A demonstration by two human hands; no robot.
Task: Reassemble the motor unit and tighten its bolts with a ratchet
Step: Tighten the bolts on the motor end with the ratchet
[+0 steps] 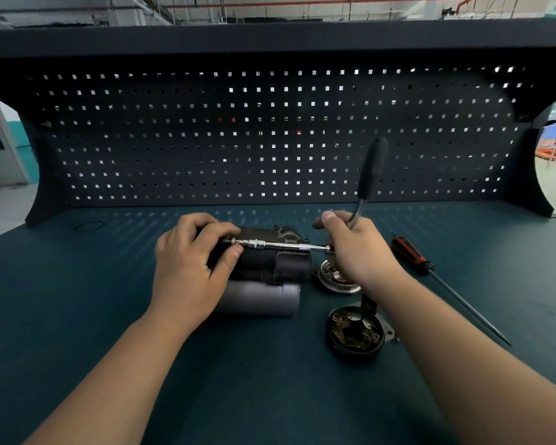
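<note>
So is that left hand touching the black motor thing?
Touching. The head view shows the left hand with fingers curled over the end of the dark motor and its thumb pressed against its side.

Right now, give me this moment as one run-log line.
left hand: pinches extension bar at motor unit | right hand: grips ratchet, handle up | screwdriver: lying on bench

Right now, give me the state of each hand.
Left hand: closed round the end of the motor, fingertips at the extension bar tip.
Right hand: closed on the ratchet near its head, handle pointing up.
</note>
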